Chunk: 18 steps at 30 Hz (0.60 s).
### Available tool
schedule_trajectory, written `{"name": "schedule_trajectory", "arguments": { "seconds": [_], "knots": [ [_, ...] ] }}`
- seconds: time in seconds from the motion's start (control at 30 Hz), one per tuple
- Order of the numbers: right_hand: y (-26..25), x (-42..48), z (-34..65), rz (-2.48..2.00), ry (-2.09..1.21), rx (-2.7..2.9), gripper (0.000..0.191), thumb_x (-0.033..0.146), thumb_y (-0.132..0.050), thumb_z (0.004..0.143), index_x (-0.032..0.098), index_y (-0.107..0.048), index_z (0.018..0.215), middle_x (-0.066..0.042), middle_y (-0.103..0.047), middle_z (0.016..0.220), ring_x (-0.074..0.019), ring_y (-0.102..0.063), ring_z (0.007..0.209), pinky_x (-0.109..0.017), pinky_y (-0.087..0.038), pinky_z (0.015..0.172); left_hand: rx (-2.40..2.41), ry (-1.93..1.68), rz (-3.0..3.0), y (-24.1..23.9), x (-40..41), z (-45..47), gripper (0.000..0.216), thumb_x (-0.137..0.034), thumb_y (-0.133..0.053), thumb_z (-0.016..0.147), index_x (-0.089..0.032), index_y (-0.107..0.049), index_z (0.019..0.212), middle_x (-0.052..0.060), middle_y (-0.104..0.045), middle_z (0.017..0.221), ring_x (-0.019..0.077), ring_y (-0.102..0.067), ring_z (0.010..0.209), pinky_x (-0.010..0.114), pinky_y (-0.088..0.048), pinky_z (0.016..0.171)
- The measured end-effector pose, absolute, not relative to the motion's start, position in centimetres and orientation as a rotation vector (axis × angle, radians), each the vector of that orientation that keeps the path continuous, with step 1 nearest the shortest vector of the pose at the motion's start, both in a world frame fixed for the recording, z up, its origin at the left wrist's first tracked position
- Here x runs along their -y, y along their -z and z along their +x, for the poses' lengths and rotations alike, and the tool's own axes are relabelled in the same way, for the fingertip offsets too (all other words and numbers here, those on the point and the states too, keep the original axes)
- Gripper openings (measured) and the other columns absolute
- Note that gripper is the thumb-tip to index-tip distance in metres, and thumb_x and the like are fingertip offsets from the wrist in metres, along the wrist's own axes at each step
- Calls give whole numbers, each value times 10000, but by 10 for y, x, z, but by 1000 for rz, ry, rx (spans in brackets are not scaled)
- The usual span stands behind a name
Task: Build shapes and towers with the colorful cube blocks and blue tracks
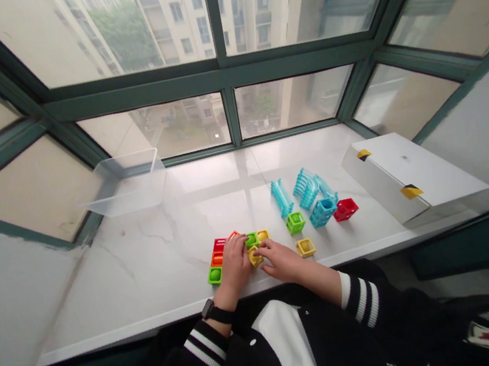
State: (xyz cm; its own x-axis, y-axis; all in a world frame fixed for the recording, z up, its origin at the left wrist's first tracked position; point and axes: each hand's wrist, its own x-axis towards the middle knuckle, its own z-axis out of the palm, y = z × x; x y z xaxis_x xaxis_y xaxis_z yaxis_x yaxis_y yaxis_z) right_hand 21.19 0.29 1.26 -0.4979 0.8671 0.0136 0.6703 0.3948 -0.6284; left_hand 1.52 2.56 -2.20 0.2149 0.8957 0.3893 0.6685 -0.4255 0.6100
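A flat cluster of joined toy cubes (218,258), red, orange, green and yellow, lies on the marble windowsill (159,266) near its front edge. My left hand (234,264) rests on top of the cluster, fingers flat and pressing it down. My right hand (277,259) pinches a yellow cube (255,258) against the cluster's right side. A loose yellow cube (305,248) lies just right of my right hand. Farther right stand a green cube (295,222), a blue cube (322,212) and a red cube (346,209).
Several translucent blue track pieces (304,188) lie behind the loose cubes. A white cardboard box (405,173) sits at the right end of the sill. A clear plastic tub (129,181) stands at the back left by the window.
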Motion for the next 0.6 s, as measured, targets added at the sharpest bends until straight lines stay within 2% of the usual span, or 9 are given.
{"name": "schedule_trajectory", "arguments": {
  "seconds": [0.27, 0.47, 0.6],
  "knots": [
    [-10, -4, 210, -1395, -793, 2351, 334, 222, -757, 893, 210, -684, 1219, -122, -652, 1257, -280, -660, 1131, -420, -548, 1008, -1490, -1099, 1982, 24, -25, 15, 348, -173, -427, 994, -212, -624, 1278, 123, -689, 1296, 269, -625, 1268, 541, -492, 1142],
    [-9, -4, 210, -1387, -796, 2336, 348, 213, -747, 893, 226, -679, 1234, -123, -673, 1288, -289, -655, 1183, -434, -532, 1040, -1513, -1220, 1726, 5, -25, -11, 371, -257, -385, 1040, -246, -610, 1335, 84, -690, 1339, 230, -655, 1254, 453, -536, 1109],
    [-9, -4, 210, -1395, -801, 2346, 353, 225, -735, 904, 220, -676, 1252, -133, -667, 1318, -296, -651, 1204, -441, -532, 1048, -1611, -1301, 1664, -6, -24, -51, 333, -316, -463, 1023, -240, -650, 1288, 84, -698, 1322, 251, -652, 1261, 482, -514, 1138]
  ]
}}
